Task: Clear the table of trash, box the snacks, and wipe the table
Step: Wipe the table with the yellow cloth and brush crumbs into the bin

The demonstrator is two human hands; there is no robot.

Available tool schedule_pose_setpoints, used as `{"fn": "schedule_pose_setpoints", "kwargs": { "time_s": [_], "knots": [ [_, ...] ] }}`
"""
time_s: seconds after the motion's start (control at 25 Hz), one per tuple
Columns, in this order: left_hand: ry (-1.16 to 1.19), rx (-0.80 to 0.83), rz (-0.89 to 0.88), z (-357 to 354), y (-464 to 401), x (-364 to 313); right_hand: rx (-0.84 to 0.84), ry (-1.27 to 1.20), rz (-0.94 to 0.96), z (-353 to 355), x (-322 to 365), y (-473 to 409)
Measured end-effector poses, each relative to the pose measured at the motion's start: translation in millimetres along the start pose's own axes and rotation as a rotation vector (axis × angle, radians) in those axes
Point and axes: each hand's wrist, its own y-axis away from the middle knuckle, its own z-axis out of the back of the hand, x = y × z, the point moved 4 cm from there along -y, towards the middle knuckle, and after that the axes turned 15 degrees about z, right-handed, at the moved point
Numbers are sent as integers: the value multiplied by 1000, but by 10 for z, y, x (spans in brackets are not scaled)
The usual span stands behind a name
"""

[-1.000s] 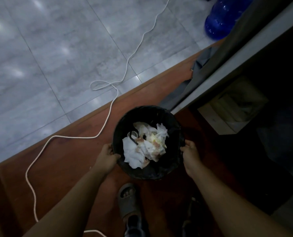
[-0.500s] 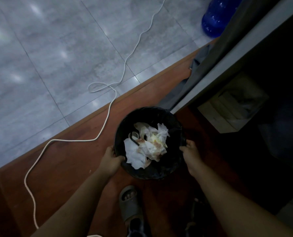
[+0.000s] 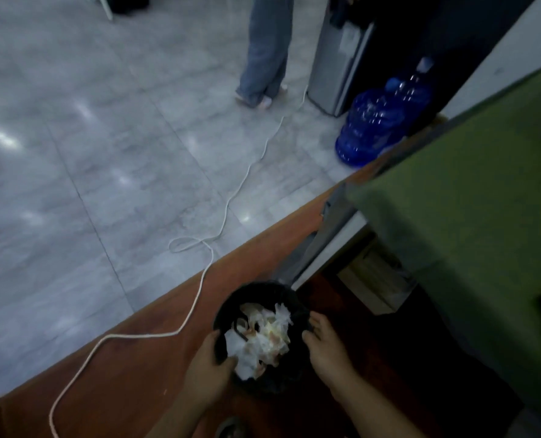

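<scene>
A round black trash bin [image 3: 228, 311] sits low in the head view, between my two hands, over the brown wooden floor strip. It is full of crumpled white tissues [image 3: 263, 339] with orange stains. My left hand [image 3: 210, 365] grips the bin's left rim, thumb curled over the edge. At the right rim, my right hand [image 3: 323, 343] holds on with its fingers against the edge. The table [image 3: 471, 210], covered with a green cloth, fills the right side.
A white cable [image 3: 231, 197] snakes across the grey tiles and the wooden strip. Blue water jugs [image 3: 373, 128] and a dispenser [image 3: 342, 55] stand at the back. A person's legs [image 3: 266, 52] stand beyond. A cardboard box [image 3: 373, 279] sits under the table.
The view has swung upward, revealing the green table top, the water jugs and the standing person. Both hands stay on the bin's rim; my left thumb now hooks further over the edge.
</scene>
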Motion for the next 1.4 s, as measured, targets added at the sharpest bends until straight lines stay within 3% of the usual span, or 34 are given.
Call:
{"fn": "schedule_pose_setpoints", "kwargs": {
  "time_s": [0.24,0.56,0.84,1.04,1.4],
  "knots": [
    [-135,-111,-326,466,1398,-1404,-3,9,261,435,1532,891],
    [-282,-174,-570,415,2809,-2612,-167,17,563,1416,2521,1836],
    [-314,-150,-785,-358,3755,-2999,-311,306,562,2727,2362,2195],
    [-498,-158,-703,-1028,3875,-2970,-311,537,538,3328,1969,2222],
    [-830,-114,-707,-1560,3545,-3049,-80,878,400,3264,1667,2004]
  ]
}}
